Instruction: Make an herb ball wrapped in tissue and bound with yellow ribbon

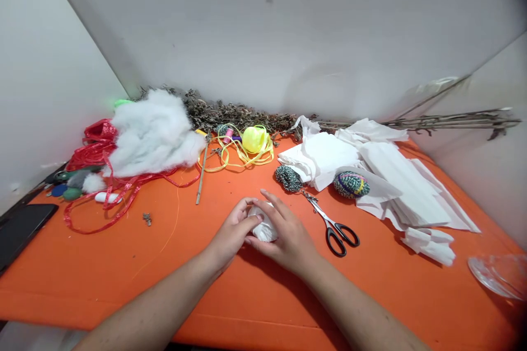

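Between my two hands is a small white wad, crumpled like tissue paper, just above or on the orange table. My left hand curls round its left side with the thumb pressed on top. From the right, my right hand wraps over it, fingers along its far side and thumb at the near side. Part of the wad is hidden by the fingers. Right of my hands lie black-handled scissors, and beyond them a dark green-and-white yarn bundle and a wound yarn ball.
White tissue sheets spread over the right side. White stuffing and red ribbon lie at the left, yellow ribbon at the back. Dried stems run along the wall. A clear plastic container and a black phone-like slab flank the table.
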Demonstrator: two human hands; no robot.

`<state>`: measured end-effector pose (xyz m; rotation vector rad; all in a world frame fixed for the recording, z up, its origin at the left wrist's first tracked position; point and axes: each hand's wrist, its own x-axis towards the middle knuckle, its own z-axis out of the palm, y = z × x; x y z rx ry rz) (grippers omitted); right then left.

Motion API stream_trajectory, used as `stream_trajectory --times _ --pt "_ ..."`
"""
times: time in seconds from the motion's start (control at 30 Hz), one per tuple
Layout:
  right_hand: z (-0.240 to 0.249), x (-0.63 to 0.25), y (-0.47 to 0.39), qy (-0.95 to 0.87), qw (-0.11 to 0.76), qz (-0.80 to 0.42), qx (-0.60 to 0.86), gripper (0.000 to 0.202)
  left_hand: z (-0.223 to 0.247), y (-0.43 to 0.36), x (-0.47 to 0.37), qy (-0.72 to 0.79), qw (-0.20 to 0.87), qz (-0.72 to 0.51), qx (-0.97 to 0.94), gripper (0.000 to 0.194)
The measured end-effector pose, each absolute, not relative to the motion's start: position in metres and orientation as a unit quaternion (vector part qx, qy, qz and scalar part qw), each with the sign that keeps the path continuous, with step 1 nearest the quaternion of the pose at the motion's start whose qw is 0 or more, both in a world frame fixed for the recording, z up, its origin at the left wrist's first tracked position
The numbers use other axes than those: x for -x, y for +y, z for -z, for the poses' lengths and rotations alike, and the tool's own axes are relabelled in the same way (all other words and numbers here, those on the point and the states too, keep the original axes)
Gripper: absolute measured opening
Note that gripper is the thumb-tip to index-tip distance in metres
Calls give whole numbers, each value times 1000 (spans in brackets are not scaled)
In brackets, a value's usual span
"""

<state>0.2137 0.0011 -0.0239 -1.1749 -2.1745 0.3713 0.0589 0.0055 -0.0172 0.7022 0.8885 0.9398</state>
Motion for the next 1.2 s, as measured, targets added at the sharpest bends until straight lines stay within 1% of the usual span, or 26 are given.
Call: stream_trajectory --times 0.1,0.2,0.27,0.4,0.5,0.6,0.7,0.87,1.03,1.1,1.2 --pt "27 -212 2 -833 331 -128 424 52 17 4 -62 396 742 -440 -314 18" --pt "28 -212 3 -835 344 -119 413 50 16 3 -63 390 747 -446 -301 20" --pt "27 -214 3 -832 354 -126 408 58 15 3 -63 391 752 -447 -286 21" --pt "21 -218 2 -813 386 -132 416 82 13 4 -60 389 771 -443 -242 21" --pt "22 -219 1 -806 385 -140 427 84 11 5 -59 367 797 -438 -197 16" --pt "24 -215 0 -811 385 -145 417 77 10 6 -61 350 814 -437 -151 14" --pt "25 -212 -3 -817 392 -115 407 67 11 5 -63 349 819 -438 -121 13" --pt "23 -208 -6 -833 392 -65 386 54 10 5 -65 358 827 -425 -86 19" --pt "23 -203 -4 -844 367 -33 389 42 12 5 -66 383 819 -424 -53 24" --pt "22 -201 -4 -848 355 -27 392 39 13 5 -68 389 817 -423 -47 25" --pt "22 -198 -4 -848 347 -35 398 40 14 5 -69 389 812 -433 -49 25"
